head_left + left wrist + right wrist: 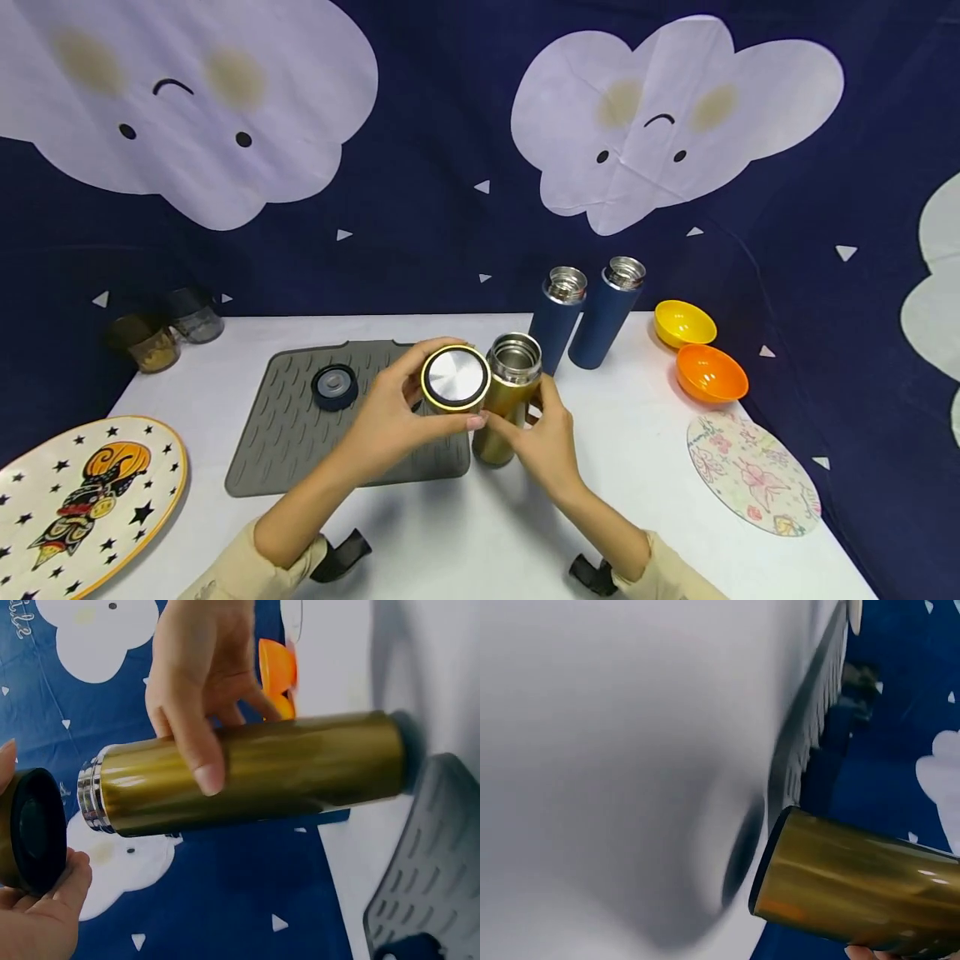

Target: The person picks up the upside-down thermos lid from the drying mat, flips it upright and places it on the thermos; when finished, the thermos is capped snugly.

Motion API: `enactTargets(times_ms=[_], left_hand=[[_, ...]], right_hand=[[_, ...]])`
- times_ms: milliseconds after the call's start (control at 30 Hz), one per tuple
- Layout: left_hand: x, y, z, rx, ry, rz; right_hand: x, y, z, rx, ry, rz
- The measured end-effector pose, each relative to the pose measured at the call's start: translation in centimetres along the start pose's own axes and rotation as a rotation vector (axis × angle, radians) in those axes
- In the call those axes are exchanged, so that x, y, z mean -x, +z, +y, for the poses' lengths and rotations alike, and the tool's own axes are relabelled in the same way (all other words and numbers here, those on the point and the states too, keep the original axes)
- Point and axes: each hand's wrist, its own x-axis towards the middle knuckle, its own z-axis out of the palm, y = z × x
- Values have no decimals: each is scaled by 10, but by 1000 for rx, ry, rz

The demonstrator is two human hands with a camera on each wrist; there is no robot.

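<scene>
Your left hand (390,417) grips the gold lid (455,379), held just beside the open mouth of the gold flask (510,400). Your right hand (543,442) wraps the flask's body, its base on the white table (637,433) at the grey mat's (292,425) edge. Two blue flasks (588,312) stand open behind.

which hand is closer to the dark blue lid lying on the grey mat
Left. The left hand, holding the gold cap, sits just right of the blue lid; the right hand grips the gold bottle farther right.

no readable text, labels, brand marks or numbers on anything in view
</scene>
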Motion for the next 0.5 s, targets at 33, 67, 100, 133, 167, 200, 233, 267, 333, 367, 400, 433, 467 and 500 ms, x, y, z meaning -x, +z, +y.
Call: enactTargets(times_ms=[33,67,100,133,167,200,233,267,333,367,400,433,467,500], left_hand=[[-4,3,1,16,-4,-3],[-9,6,1,35,-5,-7],[-14,9,0,45,-12,-7],[-18,12,-1,58,-20,-4],[-22,16,-3,72,-35,-2],[-27,20,-5,88,-51,1],[-30,24,-7,112,-72,4],[-34,28,-9,133,-92,4],[-39,36,-15,168,-130,-1],[-41,40,-17,177,-144,-5],[-43,44,-20,175,-152,-11],[-44,47,-23,157,-144,-19],[-44,50,-26,129,-128,-26],[-44,52,-29,95,-109,-30]], right_hand=[[4,-2,1,-2,-1,-10],[7,-3,3,-4,-1,-17],[10,-4,4,-6,-3,-21],[12,-5,5,-8,-3,-21],[14,-5,6,-11,-3,-22],[15,-6,8,-10,-3,-20],[17,-6,9,-12,-3,-17],[17,-6,10,-13,-3,-15],[19,-5,11,-17,-3,-14],[19,-5,11,-20,-5,-16],[20,-5,11,-22,-6,-17],[20,-4,11,-28,-7,-22],[21,-4,11,-33,-8,-24],[21,-3,11,-36,-9,-25]])
